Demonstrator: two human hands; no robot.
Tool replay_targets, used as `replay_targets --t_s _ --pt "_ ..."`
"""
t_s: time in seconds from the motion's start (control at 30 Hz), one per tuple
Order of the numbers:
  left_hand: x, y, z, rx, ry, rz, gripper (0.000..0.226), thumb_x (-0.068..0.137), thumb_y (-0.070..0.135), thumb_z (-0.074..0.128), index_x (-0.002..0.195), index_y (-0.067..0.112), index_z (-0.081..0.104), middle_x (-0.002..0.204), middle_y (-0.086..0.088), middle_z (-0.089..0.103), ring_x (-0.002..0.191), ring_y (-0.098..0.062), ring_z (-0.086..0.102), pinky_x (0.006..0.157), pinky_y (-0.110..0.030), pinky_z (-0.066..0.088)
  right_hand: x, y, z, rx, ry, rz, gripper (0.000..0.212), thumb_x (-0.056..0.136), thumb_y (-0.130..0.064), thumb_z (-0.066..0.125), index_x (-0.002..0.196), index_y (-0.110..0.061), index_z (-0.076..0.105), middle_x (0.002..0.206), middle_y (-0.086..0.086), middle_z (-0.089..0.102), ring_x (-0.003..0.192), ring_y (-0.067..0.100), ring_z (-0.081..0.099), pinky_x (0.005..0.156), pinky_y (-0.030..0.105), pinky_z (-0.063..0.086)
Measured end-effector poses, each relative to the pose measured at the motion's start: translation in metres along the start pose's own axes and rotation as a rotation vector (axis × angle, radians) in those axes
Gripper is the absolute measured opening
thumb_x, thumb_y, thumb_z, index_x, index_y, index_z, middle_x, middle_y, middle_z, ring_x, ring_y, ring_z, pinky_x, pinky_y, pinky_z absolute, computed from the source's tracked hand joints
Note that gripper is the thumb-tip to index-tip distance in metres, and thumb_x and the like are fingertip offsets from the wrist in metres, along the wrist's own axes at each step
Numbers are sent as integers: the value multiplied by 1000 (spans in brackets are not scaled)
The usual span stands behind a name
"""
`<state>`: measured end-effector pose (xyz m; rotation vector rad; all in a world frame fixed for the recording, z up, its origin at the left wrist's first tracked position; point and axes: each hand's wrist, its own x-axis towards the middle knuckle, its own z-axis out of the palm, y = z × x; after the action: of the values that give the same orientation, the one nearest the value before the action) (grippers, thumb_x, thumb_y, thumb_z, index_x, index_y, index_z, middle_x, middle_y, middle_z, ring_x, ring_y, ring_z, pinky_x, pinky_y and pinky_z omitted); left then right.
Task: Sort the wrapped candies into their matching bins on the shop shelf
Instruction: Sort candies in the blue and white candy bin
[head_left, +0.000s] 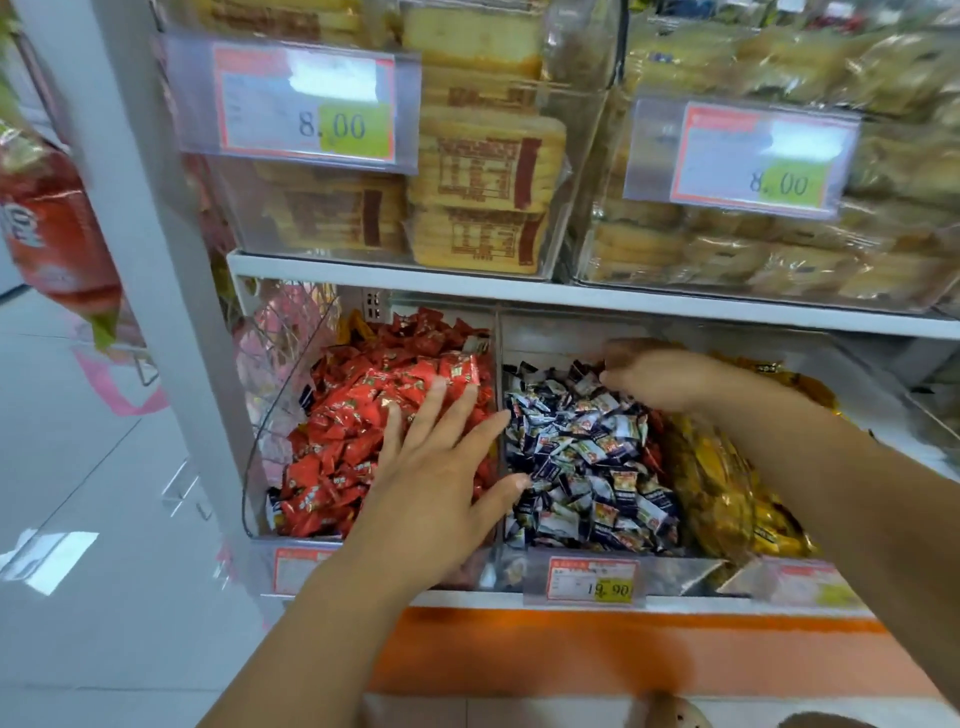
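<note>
The left hand (441, 467) reaches forward palm down, its fingers (438, 402) straight and spread. The right hand (657, 376) reaches further, blurred, fingertips curled downward.

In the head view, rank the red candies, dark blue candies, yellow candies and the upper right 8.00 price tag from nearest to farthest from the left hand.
1. Red candies: left bin, under the left hand.
2. Dark blue candies: middle bin, beside the thumb.
3. Yellow candies: right bin.
4. 8.00 price tag: upper shelf, right.
</note>
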<state>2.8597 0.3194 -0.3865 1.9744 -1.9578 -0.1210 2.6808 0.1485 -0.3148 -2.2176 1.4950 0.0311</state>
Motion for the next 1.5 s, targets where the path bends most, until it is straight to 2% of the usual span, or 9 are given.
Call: replay_targets --t_s 0.17,0.27,0.43,0.6,0.67,0.9,1.07,1.3,1.5 --pt "9 5 1 33 -56 12 65 92 63 23 150 42 1 156 20 -17 137 -6 -36 114 -44 -22 -6 22 8 21 -299 263 63 95 -17 58 150 -27 27 157 13 21 116 32 56 76 31 58" --pt "9 11 3 8 -51 32 65 94 59 27 150 39 1 153 24 -17 135 -3 -38 114 -43 -23 -1 21 28 -78 -327 134 64 92 -10 61 148 -22 32 153 13 27 102 27 60 59 20 54" --pt "9 4 0 14 -56 22 66 91 63 27 149 42 3 152 26 -16 135 -2 -37 114 -42 -23 -1 10 -5 389 -411 -38 68 94 3 50 144 -38 33 153 10 28 106 20 61 77 22 57" --pt "9 3 1 19 -60 23 85 72 84 3 148 45 2 152 26 -16 133 1 -39 111 -39 -26 4 24 -26 -102 -206 1 42 96 1 46 134 -16 49 131 4 50 106 25 62 87 27 53" --pt "10 3 2 19 -58 21 87 67 78 -2 148 46 1 152 26 -16 133 1 -40 111 -39 -26 6 25 -21 -339 -244 56 37 91 1 54 127 -10 58 120 6 57 88 14 62 67 18 52" --pt "7 5 -1 -4 -68 14 67 90 63 28 149 44 1 155 23 -13 137 -3 -35 113 -41 -24 10 35 33 -674 -381 -38 45 76 -21 79 115 -7 60 107 9 64 84 21 57 57 25 41" --pt "8 3 0 -35 -62 23 67 91 62 31 149 45 4 155 23 -11 138 -3 -33 113 -40 -24 4 46 26 -336 -300 -60 17 80 -4 73 90 -15 65 81 -1 61 71 19 68 56 23 52" --pt "6 5 3 -63 -17 29 66 91 60 37 148 45 9 157 19 -6 140 -4 -29 114 -39 -22 -10 45 1 76 -203 -129 30 83 -1 69 102 -24 63 75 0 60 78 16 70 66 23 57" --pt "8 14 3 -104 3 58 64 90 56 47 147 43 20 158 18 -2 140 -3 -26 113 -38 -22 -8 43 -4 269 -273 -111 32 83 -4 70 107 -24 62 97 2 71 94 18 69 87 32 54"
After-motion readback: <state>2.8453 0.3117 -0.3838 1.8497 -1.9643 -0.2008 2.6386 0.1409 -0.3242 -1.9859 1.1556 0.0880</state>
